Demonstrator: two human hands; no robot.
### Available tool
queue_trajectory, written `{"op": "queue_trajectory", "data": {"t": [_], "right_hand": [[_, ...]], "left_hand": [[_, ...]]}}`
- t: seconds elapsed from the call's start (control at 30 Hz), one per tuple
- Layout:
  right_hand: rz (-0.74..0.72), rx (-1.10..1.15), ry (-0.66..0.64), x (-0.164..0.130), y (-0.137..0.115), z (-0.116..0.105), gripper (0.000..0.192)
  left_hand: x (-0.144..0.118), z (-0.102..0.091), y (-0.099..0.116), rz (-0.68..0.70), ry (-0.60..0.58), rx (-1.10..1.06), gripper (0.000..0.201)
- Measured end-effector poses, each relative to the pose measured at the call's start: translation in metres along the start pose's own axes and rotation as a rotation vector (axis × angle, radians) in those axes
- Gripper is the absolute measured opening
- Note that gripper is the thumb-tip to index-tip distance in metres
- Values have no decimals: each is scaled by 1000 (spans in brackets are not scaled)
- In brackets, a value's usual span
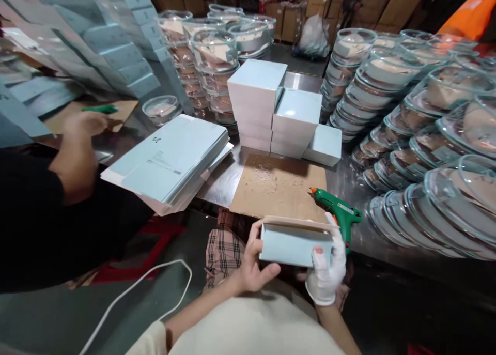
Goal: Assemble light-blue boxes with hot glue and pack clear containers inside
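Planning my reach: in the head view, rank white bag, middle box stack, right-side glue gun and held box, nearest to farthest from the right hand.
1. Held box: touching the right hand.
2. Glue gun: just beyond, slightly right.
3. Box stack: on the table, mid-view.
4. White bag: farthest, beyond the table.

Stacked glass bowls [387, 94] line the right side of the table [219, 182]. Beyond, a white bag [315, 39] sits near brown cartons [283, 21].

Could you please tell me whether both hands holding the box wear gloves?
No, the right hand wears a white glove; the left hand is bare.
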State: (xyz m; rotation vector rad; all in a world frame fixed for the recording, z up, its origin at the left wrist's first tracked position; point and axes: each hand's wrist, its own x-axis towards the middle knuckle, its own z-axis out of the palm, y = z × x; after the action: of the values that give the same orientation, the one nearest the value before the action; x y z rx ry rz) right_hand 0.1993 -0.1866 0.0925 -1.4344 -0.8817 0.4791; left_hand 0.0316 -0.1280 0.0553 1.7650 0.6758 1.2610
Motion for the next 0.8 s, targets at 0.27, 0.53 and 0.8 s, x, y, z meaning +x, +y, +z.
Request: {"op": "queue_trajectory", "data": {"t": [0.27, 0.53, 0.8], "right_hand": [[128, -302, 20, 39, -2, -56, 50], [635, -736, -204, 124, 10, -107, 31], [503, -325, -126, 108, 0, -109, 33]], "left_hand": [[12, -33, 2, 99, -123, 105, 39], [15, -39, -8, 10, -48, 130, 36], [16, -31, -12, -192, 25, 87, 47]]}}
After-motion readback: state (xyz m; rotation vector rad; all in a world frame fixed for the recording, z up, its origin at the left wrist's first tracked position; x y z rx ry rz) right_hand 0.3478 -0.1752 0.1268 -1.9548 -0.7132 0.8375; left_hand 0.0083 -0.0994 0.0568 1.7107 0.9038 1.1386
